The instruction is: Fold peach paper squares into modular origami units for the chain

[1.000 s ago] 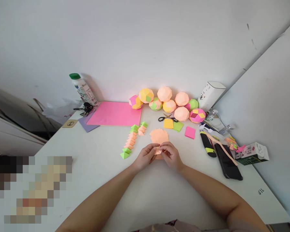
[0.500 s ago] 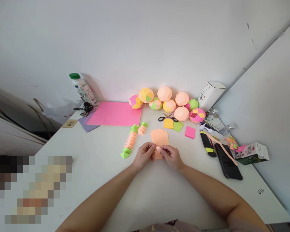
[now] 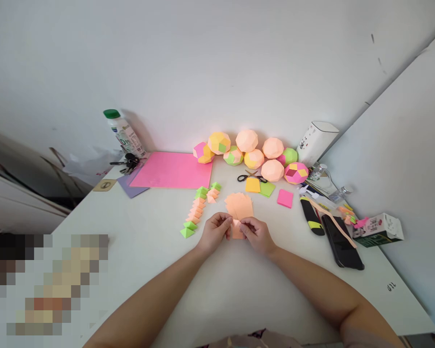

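A small peach paper square (image 3: 237,230) is pinched at its upper edge between my two hands. My left hand (image 3: 216,229) grips its left side with thumb and fingers, and my right hand (image 3: 256,233) grips the right side. Just beyond my fingertips lies a fanned stack of peach paper sheets (image 3: 239,205). To the left of my left hand runs a row of folded paper pieces (image 3: 196,209), green at both ends and peach between. A shorter row of folded pieces (image 3: 212,193) sits beside its far end.
Faceted paper balls (image 3: 247,140) line the wall, with scissors (image 3: 252,177) before them. Orange (image 3: 253,185), green (image 3: 267,189) and pink (image 3: 285,198) paper pads lie nearby. A pink board (image 3: 174,170) is at left; a cutter (image 3: 312,217), phone (image 3: 342,241) and carton (image 3: 379,230) at right.
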### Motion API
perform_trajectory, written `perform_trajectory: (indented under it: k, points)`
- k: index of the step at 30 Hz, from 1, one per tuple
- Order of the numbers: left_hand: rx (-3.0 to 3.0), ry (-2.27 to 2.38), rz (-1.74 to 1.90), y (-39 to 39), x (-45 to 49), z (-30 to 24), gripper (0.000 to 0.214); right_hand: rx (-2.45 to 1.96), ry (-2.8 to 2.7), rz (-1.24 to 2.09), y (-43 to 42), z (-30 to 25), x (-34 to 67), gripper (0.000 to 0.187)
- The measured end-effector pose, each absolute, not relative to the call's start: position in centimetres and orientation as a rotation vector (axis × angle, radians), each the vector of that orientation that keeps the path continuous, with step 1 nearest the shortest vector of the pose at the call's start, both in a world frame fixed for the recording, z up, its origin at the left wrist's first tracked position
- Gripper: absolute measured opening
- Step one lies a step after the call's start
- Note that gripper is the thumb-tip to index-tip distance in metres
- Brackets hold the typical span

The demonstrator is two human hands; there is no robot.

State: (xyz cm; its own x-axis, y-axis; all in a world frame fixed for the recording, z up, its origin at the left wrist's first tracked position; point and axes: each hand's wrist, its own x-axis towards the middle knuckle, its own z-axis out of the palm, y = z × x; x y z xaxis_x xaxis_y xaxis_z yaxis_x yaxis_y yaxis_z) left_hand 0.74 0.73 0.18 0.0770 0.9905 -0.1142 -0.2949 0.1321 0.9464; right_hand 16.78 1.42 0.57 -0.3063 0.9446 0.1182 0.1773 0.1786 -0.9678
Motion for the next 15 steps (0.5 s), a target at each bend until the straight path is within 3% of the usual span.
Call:
perform_trajectory:
  k: [10, 15]
  points:
    - [0.943, 1.037, 1.222, 0.60, 0.80, 0.28, 0.021, -1.087, -1.606, 1.235, 1.36, 0.54, 16.78, 0.015]
    - [1.614, 1.151, 1.273, -0.01, 1.11, -0.04, 0.016, -1.097, -1.371, 1.360, 1.87, 0.37, 16.88, 0.019]
